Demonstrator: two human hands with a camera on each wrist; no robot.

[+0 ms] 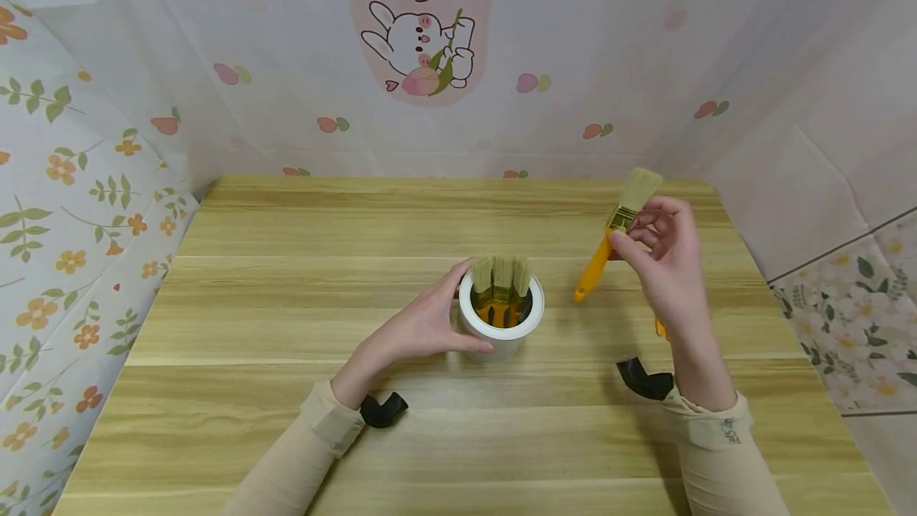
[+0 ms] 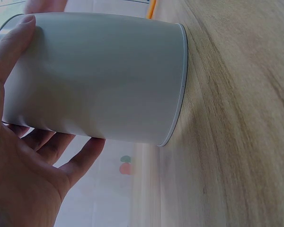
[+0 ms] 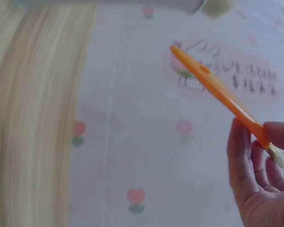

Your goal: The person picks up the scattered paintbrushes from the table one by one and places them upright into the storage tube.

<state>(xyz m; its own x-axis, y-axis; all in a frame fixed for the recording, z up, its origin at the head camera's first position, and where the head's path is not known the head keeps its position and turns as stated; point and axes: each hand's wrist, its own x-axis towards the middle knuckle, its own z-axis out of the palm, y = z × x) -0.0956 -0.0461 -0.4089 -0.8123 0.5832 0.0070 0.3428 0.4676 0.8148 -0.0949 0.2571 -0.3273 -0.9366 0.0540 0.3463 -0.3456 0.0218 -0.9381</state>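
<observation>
My left hand (image 1: 423, 321) grips a white round container (image 1: 494, 353) with thumb and fingers spread about its side. The container stands upright on the wooden table (image 1: 286, 301); its smooth wall (image 2: 99, 75) fills much of the left wrist view. Several paintbrushes (image 1: 503, 273) stand inside it, pale bristles up and orange handles down. To the right of the container, my right hand (image 1: 662, 257) pinches another paintbrush (image 1: 595, 265) in the air near the ferrule. Its bristles point up and its orange handle (image 3: 217, 90) slants down toward the container.
A small orange piece (image 1: 661, 329) shows beside the right wrist, mostly hidden by it. Black wrist mounts (image 1: 645, 381) sit at both sleeves. A patterned cloth (image 1: 272, 62) hangs behind the table, and floral sheets (image 1: 79, 277) border its sides.
</observation>
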